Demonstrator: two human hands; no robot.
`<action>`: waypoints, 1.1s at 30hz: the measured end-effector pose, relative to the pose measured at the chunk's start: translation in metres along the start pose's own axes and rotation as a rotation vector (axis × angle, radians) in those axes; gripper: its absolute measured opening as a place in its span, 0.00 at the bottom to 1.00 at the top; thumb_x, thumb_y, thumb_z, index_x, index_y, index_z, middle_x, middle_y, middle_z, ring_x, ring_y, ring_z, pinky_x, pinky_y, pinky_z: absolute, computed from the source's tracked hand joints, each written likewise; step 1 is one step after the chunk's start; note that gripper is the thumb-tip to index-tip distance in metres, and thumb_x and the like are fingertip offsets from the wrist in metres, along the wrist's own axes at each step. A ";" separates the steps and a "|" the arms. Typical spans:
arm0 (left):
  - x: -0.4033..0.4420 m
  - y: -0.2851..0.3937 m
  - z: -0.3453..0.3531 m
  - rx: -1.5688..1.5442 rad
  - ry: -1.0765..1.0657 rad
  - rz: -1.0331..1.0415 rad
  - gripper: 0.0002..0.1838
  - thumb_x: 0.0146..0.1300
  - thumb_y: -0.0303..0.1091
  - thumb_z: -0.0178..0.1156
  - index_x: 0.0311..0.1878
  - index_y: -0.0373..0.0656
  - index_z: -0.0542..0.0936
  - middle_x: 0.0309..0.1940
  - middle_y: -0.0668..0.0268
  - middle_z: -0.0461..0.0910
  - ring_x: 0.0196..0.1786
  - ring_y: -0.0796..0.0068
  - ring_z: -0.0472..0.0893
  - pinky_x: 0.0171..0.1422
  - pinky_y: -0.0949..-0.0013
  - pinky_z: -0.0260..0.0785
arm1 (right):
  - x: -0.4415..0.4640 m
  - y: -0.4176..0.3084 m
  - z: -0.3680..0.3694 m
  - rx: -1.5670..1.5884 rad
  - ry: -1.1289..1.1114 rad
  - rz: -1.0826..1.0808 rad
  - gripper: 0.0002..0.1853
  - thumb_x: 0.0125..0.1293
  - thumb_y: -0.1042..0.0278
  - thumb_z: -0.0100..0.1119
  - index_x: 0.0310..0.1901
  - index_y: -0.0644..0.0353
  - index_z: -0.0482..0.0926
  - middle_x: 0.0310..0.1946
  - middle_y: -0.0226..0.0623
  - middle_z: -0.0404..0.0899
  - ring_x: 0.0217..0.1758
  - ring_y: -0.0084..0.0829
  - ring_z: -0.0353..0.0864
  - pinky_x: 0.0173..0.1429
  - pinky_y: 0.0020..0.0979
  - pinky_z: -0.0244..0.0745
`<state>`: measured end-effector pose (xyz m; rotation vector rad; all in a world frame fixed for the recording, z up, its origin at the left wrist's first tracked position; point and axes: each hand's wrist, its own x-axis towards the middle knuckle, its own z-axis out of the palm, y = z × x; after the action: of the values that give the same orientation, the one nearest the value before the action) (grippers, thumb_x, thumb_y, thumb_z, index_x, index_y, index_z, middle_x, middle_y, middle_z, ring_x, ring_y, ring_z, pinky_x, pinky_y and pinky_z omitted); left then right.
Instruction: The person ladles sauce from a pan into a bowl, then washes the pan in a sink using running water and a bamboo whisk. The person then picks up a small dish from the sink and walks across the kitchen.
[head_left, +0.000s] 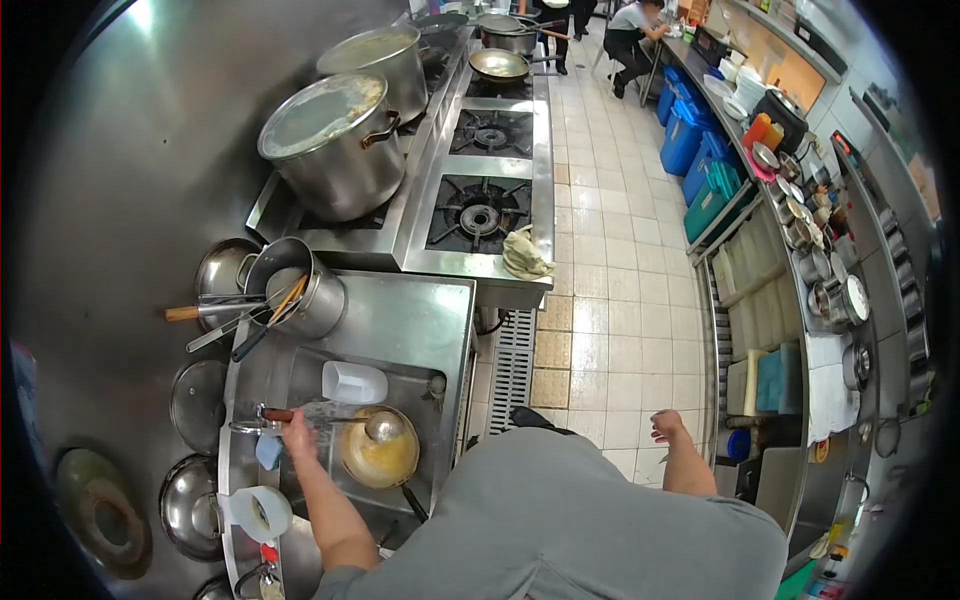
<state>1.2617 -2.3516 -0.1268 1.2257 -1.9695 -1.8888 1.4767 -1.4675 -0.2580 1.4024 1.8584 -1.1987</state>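
My left hand (299, 437) is closed round the wooden handle of a ladle (384, 427). The ladle's round metal bowl is over a pan (379, 462) with yellowish liquid in it, down in the metal sink (437, 410). Next to the pan lies a clear plastic container (354, 382), and a blue sponge (268, 451) is by the tap, close to my left hand. Out to the right, my right hand (668, 426) hangs above the tiled floor with its fingers loosely curled; whether they touch is too small to tell, and nothing shows in them.
A pot (303, 295) of utensils stands beyond the sink. Farther off are large stockpots (345, 170) and a stove (480, 215) with a cloth (525, 254) on its edge. Blue bins (686, 133) line the right counter; a person (632, 40) is at its far end.
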 end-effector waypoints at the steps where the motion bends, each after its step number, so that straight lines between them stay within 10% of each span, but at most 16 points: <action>1: -0.006 -0.006 0.007 -0.003 -0.003 0.001 0.15 0.64 0.40 0.66 0.49 0.47 0.76 0.31 0.67 0.75 0.25 0.76 0.74 0.23 0.72 0.67 | 0.002 -0.002 0.007 0.002 0.003 -0.003 0.14 0.70 0.65 0.59 0.54 0.59 0.80 0.36 0.42 0.82 0.32 0.39 0.87 0.33 0.44 0.85; 7: 0.018 -0.154 0.026 0.237 -0.073 -0.071 0.12 0.65 0.40 0.67 0.46 0.45 0.79 0.36 0.68 0.79 0.29 0.79 0.74 0.30 0.69 0.69 | -0.027 -0.025 0.040 -0.139 -0.065 -0.228 0.16 0.68 0.63 0.60 0.53 0.63 0.80 0.36 0.40 0.84 0.34 0.35 0.88 0.29 0.35 0.84; 18: -0.026 -0.066 0.001 -0.228 -0.100 0.050 0.02 0.71 0.30 0.64 0.43 0.48 0.80 0.30 0.75 0.76 0.29 0.84 0.71 0.31 0.74 0.65 | 0.015 -0.008 -0.007 -0.450 -0.076 -0.035 0.18 0.71 0.64 0.55 0.57 0.64 0.81 0.41 0.42 0.86 0.38 0.37 0.90 0.36 0.42 0.89; 27: -0.015 -0.065 -0.008 0.027 0.118 0.107 0.08 0.70 0.40 0.66 0.44 0.49 0.81 0.36 0.72 0.80 0.33 0.81 0.75 0.35 0.75 0.67 | 0.017 -0.057 0.002 -0.562 0.028 -0.393 0.15 0.66 0.61 0.55 0.33 0.63 0.86 0.24 0.44 0.85 0.29 0.36 0.88 0.37 0.40 0.85; 33: -0.026 -0.052 0.018 0.207 0.144 0.090 0.15 0.69 0.42 0.65 0.53 0.48 0.77 0.45 0.68 0.79 0.44 0.77 0.76 0.40 0.66 0.71 | -0.011 -0.031 0.009 -0.496 0.110 -0.471 0.16 0.66 0.60 0.54 0.38 0.63 0.87 0.30 0.44 0.88 0.29 0.40 0.89 0.40 0.40 0.84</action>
<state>1.2908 -2.3153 -0.1661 1.2614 -2.1438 -1.5412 1.4500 -1.4825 -0.2429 0.7963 2.4373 -0.7734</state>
